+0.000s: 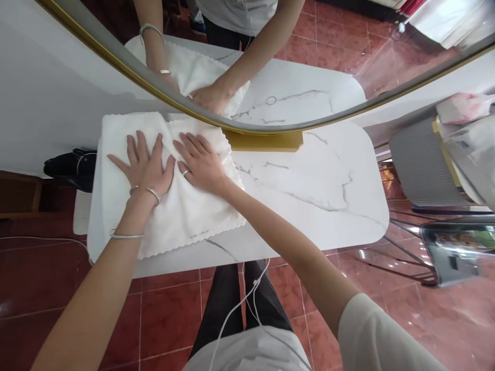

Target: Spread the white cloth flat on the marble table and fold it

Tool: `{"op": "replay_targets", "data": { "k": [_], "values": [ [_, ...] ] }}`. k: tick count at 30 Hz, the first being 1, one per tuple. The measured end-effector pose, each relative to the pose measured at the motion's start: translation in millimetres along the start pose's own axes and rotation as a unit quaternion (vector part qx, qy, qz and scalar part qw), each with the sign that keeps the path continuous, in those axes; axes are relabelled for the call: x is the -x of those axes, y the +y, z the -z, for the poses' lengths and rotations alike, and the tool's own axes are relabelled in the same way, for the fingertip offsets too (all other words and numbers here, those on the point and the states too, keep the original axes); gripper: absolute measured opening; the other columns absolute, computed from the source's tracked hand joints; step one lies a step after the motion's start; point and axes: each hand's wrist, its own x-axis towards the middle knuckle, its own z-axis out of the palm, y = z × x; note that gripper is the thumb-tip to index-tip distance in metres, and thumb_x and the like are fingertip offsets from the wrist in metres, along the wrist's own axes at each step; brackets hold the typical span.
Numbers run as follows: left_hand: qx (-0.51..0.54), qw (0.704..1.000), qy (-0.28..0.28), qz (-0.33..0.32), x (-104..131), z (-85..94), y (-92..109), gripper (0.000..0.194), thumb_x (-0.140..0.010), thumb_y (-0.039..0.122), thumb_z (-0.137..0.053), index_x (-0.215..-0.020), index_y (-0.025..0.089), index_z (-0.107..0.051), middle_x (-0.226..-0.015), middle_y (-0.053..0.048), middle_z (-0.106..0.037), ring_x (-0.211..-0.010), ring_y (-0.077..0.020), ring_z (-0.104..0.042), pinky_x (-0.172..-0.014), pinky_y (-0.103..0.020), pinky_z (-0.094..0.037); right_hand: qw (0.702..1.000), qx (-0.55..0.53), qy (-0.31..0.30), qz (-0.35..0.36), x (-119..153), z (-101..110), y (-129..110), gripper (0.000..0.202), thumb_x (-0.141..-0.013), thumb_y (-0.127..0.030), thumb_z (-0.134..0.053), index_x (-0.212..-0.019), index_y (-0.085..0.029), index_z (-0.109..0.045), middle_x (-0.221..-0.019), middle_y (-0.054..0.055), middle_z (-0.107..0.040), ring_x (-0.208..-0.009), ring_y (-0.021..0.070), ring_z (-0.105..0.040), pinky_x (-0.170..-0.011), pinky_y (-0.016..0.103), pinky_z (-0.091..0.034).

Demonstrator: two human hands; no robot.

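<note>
on the grey-veined white surface [320,180], left hand [146,167] and right hand [203,166] lie open, empty, on scallop-edged white cloth [178,219], seemingly smoothing; creases need outward strokes.

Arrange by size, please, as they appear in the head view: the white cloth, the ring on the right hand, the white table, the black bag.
1. White table; the cloth covers only part of it.
2. White cloth.
3. Black bag, partly hidden.
4. Ring on the right hand, clearly smallest.
</note>
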Motion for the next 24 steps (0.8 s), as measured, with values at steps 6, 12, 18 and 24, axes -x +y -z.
{"op": "replay_targets", "data": {
  "k": [6, 12, 18, 24],
  "values": [
    [0.001, 1.0, 0.003, -0.023, 20, -17.3, 48, 0.059, -0.098, 0.04, -0.033, -0.151, 0.016, -0.023, -0.162, -0.016, -0.007, -0.148, -0.0337, 0.001, -0.106, -0.074, 0.007, 0.998, -0.012, 0.002, 0.068, 43, 19, 35, 0.05, -0.098, -0.017, -0.037, -0.147, -0.006, -0.03, -0.156, 0.007, -0.032, -0.146, 0.0142, -0.021, -0.123, 0.039, 0.001],
    [0.03, 0.999, 0.014, -0.022, 46, -41.2, 112, 0.065, -0.096, 0.046, -0.033, -0.153, 0.017, -0.019, -0.163, -0.014, 0.0, -0.148, -0.0347, 0.007, -0.109, -0.07, 0.01, 0.997, -0.001, -0.003, 0.078, 93, 46, 84, 0.053, -0.095, -0.018, -0.036, -0.148, -0.012, -0.032, -0.158, 0.004, -0.028, -0.148, 0.0164, -0.015, -0.123, 0.043, -0.006],
    [0.06, 0.989, 0.019, -0.133, 63, -60.1, 171, 0.063, -0.097, 0.042, -0.034, -0.154, 0.021, -0.016, -0.162, -0.01, 0.012, -0.148, -0.0338, 0.012, -0.112, -0.066, 0.007, 0.999, -0.012, 0.047, -0.016, 156, 64, 121, 0.049, -0.097, -0.03, -0.038, -0.143, -0.012, -0.04, -0.154, 0.009, -0.035, -0.147, 0.0218, -0.021, -0.121, 0.047, -0.012],
    [0.066, 0.975, -0.001, -0.213, 68, -70.3, 200, 0.06, -0.095, 0.043, -0.039, -0.151, 0.025, -0.027, -0.163, -0.008, 0.006, -0.149, -0.0326, 0.005, -0.114, -0.064, 0.004, 0.949, -0.129, 0.272, -0.088, 257, 88, 83, 0.032, -0.094, -0.014, -0.041, -0.12, -0.017, -0.058, -0.107, 0.011, -0.064, -0.106, 0.0211, -0.057, -0.089, 0.041, -0.051]
  ]
}}
